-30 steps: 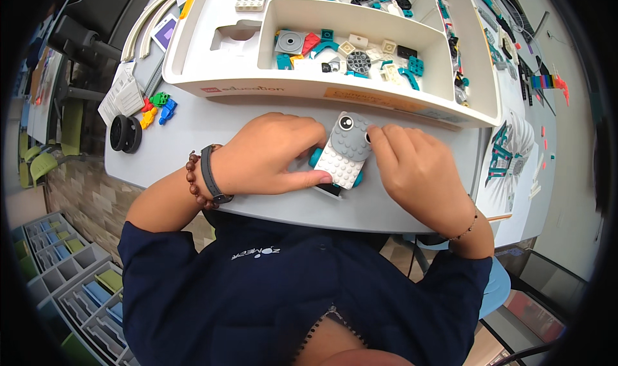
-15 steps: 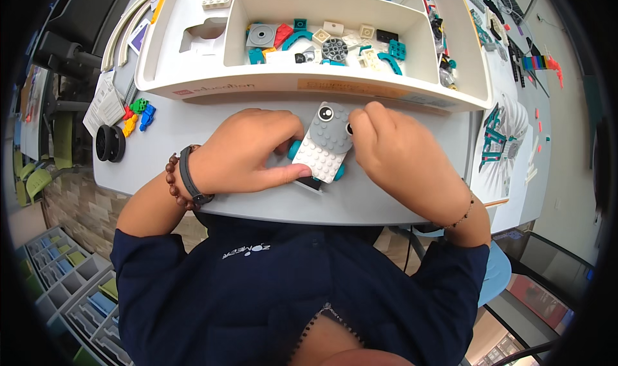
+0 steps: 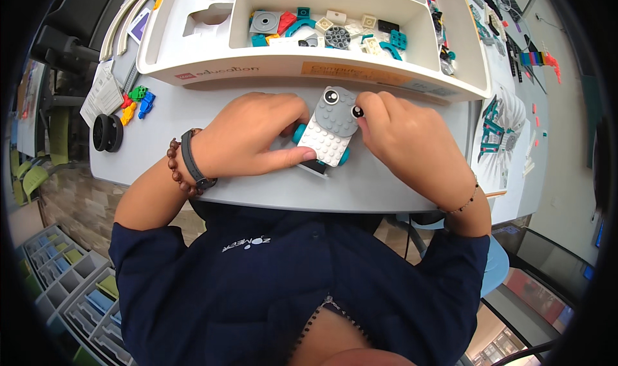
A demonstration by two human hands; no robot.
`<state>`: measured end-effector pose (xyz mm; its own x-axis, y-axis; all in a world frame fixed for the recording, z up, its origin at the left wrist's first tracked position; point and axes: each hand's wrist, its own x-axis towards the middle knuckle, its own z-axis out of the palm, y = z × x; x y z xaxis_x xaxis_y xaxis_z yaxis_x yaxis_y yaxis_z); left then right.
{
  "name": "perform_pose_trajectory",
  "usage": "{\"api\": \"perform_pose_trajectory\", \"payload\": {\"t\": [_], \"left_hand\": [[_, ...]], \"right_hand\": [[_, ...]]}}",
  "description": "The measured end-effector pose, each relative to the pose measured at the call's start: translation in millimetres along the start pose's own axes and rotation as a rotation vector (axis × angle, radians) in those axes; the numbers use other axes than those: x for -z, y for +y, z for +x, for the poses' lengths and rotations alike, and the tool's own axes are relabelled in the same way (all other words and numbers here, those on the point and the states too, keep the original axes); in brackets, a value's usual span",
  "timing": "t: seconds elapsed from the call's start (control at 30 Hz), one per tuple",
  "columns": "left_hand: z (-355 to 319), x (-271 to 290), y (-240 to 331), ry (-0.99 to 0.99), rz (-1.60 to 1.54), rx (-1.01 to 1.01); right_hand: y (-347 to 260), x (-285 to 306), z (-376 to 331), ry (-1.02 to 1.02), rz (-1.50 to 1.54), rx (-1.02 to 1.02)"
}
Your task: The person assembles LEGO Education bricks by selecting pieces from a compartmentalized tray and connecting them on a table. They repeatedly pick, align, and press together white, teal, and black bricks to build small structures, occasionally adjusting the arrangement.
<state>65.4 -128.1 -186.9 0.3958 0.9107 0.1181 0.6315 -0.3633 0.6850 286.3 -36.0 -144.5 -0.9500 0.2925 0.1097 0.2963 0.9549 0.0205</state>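
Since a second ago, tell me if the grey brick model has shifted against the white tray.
Cannot tell. The brick model sits between both hands just below the white tray front wall, as before; only the head camera moved.

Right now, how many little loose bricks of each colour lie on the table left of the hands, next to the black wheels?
Green brick: 1
Red brick: 1
Blue brick: 1
Yellow brick: 1
Total: 4, beside the black wheels.

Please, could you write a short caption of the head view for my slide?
Both hands, left hand and right hand, hold a grey studded brick model with two eyes on a white table.
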Motion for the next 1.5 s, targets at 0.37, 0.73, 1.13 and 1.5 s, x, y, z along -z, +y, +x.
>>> {"api": "perform_pose_trajectory", "payload": {"t": [0.37,0.73,1.13,1.5], "left_hand": [[-1.1,-6.2,-3.2,0.076,0.052,-0.129],[-4.4,-7.5,-3.3,0.100,0.074,-0.135],[-5.9,-8.0,0.0,0.107,0.079,-0.123],[-2.7,-6.3,1.0,0.106,0.078,-0.137]], "right_hand": [[10.0,26.9,30.6,-0.255,-0.149,0.344],[-3.7,21.0,42.9,-0.434,-0.243,0.283],[8.9,42.1,29.2,-0.238,0.048,-0.090],[79.9,72.5,-14.1,-0.014,-0.013,-0.656]]}}
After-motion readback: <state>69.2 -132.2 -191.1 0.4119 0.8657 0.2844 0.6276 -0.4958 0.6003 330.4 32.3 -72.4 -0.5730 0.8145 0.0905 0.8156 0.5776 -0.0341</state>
